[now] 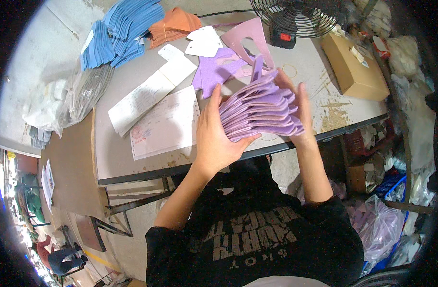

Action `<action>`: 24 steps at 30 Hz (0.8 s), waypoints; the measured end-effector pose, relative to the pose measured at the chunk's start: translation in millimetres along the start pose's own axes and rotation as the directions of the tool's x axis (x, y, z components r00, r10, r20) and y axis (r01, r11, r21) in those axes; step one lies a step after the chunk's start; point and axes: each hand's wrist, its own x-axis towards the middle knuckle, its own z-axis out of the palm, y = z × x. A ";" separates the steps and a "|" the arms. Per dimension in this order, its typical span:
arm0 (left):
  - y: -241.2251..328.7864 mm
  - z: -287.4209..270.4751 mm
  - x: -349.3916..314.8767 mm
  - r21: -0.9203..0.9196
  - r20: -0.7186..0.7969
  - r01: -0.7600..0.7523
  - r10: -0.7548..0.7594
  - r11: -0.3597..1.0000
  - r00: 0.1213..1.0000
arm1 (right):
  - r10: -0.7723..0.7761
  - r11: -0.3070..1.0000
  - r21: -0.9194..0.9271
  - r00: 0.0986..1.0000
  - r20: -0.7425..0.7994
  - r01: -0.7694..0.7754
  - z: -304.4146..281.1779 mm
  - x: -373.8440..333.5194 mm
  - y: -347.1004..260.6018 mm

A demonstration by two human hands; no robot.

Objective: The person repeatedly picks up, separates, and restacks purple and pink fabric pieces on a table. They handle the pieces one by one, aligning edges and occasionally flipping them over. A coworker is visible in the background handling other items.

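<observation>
Both hands are clamped around a fat stack of purple cut pieces (259, 112), left hand (216, 136) cupping underneath with fingers spread, right hand (300, 107) pressing the far side.

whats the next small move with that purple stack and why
Probably tap the stack of purple pieces square on the table: the left hand and right hand clamp its ends, but the edges are fanned unevenly.

Even, bright overhead illumination is recorded; soft shadows are cast on the grey worn tabletop (305, 67). Strong fisheye bending and black vignetting are noted at the rim; slight blur throughout.
</observation>
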 end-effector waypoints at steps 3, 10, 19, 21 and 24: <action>-1.1 -3.7 -0.5 0.160 0.021 -0.010 0.006 0.987 1.000 | -0.097 0.994 -0.043 0.994 0.057 0.099 7.3 1.0 0.1; -6.5 -6.6 2.0 0.109 -0.002 -0.008 0.008 0.994 1.000 | -0.094 0.993 0.073 0.995 0.020 0.092 7.3 -2.1 6.3; -5.3 -9.1 0.0 0.175 0.025 0.034 -0.039 0.984 0.999 | -0.156 0.988 0.003 0.982 0.102 0.156 -4.6 -1.4 7.5; -6.2 -9.8 0.1 0.167 0.061 0.029 -0.039 0.986 0.997 | -0.092 0.991 0.105 0.990 0.105 0.080 -6.0 -2.9 10.7; -7.7 -8.4 2.3 0.113 0.027 -0.022 0.019 0.993 0.999 | -0.064 0.990 -0.121 0.996 0.063 0.072 -5.4 -2.9 16.2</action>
